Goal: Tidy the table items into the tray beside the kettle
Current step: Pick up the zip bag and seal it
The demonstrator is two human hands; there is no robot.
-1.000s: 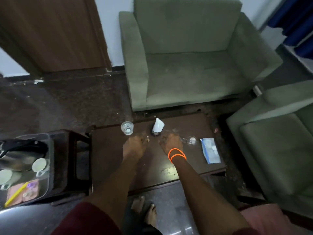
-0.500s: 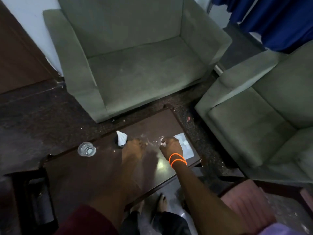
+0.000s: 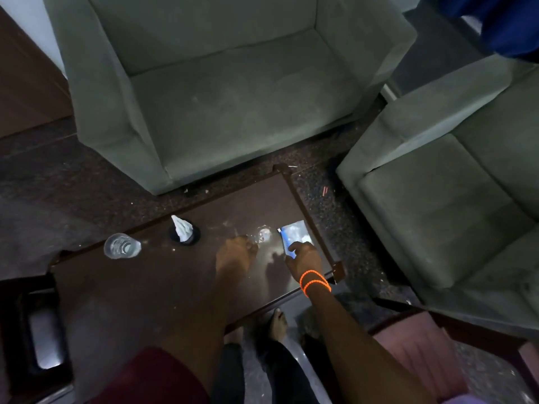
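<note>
Packet (image 3: pixel 294 234), flat, blue and white, looks light and limp; right hand (image 3: pixel 304 258) presses fingertips on its near edge. Left hand (image 3: pixel 236 252) rests loosely open on the worktop (image 3: pixel 145 281); pinch an edge.

On your dark wooden table (image 3: pixel 151 287), a clear glass (image 3: pixel 122 245) stands upright near its far left edge. A white folded napkin (image 3: pixel 182 232) rises from a black holder just right of it. A blue-and-white packet (image 3: pixel 296 237) (lying flat) sits by the table's right edge.
</note>
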